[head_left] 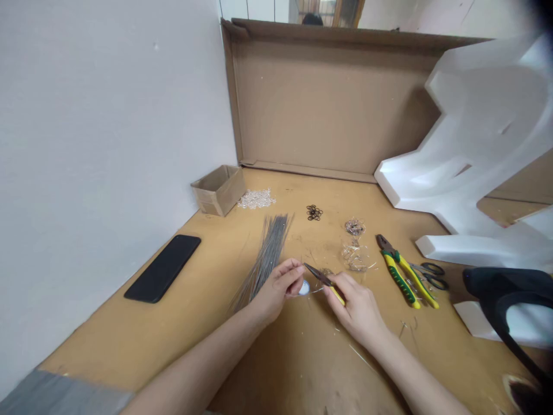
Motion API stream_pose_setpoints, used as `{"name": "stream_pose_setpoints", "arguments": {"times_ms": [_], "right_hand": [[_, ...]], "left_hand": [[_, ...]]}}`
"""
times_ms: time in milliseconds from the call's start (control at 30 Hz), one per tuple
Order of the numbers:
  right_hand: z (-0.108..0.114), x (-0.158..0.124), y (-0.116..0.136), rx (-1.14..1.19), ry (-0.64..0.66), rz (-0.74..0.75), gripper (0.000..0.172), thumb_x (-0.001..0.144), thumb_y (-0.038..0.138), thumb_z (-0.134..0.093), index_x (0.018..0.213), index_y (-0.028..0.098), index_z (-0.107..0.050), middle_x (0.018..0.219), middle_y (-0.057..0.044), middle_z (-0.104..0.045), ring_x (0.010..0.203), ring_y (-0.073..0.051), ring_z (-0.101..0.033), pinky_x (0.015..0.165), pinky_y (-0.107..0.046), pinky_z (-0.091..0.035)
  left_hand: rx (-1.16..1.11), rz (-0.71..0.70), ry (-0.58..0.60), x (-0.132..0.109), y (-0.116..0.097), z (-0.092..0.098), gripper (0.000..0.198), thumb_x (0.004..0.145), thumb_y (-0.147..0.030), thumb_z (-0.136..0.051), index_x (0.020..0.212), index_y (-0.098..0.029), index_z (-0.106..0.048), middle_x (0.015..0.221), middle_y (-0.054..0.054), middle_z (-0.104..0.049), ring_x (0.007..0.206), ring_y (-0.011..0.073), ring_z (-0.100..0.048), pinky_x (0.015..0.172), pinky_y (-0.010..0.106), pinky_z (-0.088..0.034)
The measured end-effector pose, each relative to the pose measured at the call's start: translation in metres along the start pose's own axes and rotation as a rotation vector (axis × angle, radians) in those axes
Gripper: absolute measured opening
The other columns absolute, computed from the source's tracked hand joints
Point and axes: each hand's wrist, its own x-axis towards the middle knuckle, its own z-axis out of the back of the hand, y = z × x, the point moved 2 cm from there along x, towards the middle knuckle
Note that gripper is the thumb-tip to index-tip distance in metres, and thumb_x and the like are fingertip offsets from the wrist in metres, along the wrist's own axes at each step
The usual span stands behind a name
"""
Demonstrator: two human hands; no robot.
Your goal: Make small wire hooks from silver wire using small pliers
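My left hand [283, 283] is closed in a pinch on a small clear bead [304, 287], just above the brown table [181, 323]. My right hand [356, 305] is wrapped round small yellow-handled pliers [322, 279], whose dark tips point left toward the bead. A thin wire seems to run between bead and pliers. A bundle of thin grey wires [266, 258] lies under and behind my left hand.
A black phone [164, 267] lies at the left. A small cardboard box [219, 189] and a heap of clear beads [256, 199] sit at the back. Black rings [314, 212], wire scraps [355, 253], green-yellow pliers [404, 272], scissors [431, 274], white foam [475, 150] and a black bag [505, 288] are at the right.
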Motion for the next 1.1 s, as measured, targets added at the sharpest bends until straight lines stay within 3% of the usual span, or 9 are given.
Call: {"name": "stream_pose_setpoints", "arguments": {"times_ms": [333,533,867,1100], "right_hand": [[0.002,0.002,-0.01,0.045,-0.01,-0.052,0.024,0.087,0.034,-0.041,0.091,0.02,-0.06,0.075,-0.004,-0.061,0.067,-0.016,-0.06,0.062,-0.025,-0.046],[0.007,0.003,-0.017,0.082,-0.028,-0.081,0.022,0.086,0.033,-0.043,0.092,0.02,-0.059,0.08,-0.004,-0.063,0.071,-0.017,-0.06,0.065,-0.026,-0.045],[0.013,0.006,-0.026,0.128,-0.045,-0.114,0.022,0.084,0.034,-0.047,0.089,0.019,-0.062,0.083,-0.006,-0.065,0.074,-0.018,-0.061,0.067,-0.028,-0.046],[0.011,0.006,-0.032,0.158,-0.078,-0.117,0.023,0.082,0.036,-0.048,0.088,0.018,-0.063,0.085,-0.007,-0.067,0.077,-0.019,-0.062,0.07,-0.029,-0.047]], "left_hand": [[0.127,0.049,-0.126,0.004,0.0,0.007,0.025,0.075,-0.037,-0.059,0.07,-0.014,-0.053,0.056,-0.004,-0.053,0.043,0.0032,-0.032,0.043,0.019,-0.019],[0.174,0.081,-0.098,0.006,-0.001,0.01,0.032,0.077,-0.043,-0.054,0.081,-0.013,-0.064,0.064,0.001,-0.06,0.043,0.0042,-0.037,0.041,0.019,-0.024],[0.133,0.133,-0.079,0.012,-0.002,0.016,0.047,0.08,-0.05,-0.045,0.091,-0.008,-0.063,0.085,0.012,-0.068,0.05,0.009,-0.056,0.04,0.019,-0.031],[0.108,0.084,-0.101,0.012,-0.005,0.02,0.036,0.08,-0.044,-0.049,0.089,-0.012,-0.063,0.087,0.01,-0.068,0.053,0.0083,-0.057,0.042,0.018,-0.034]]}}
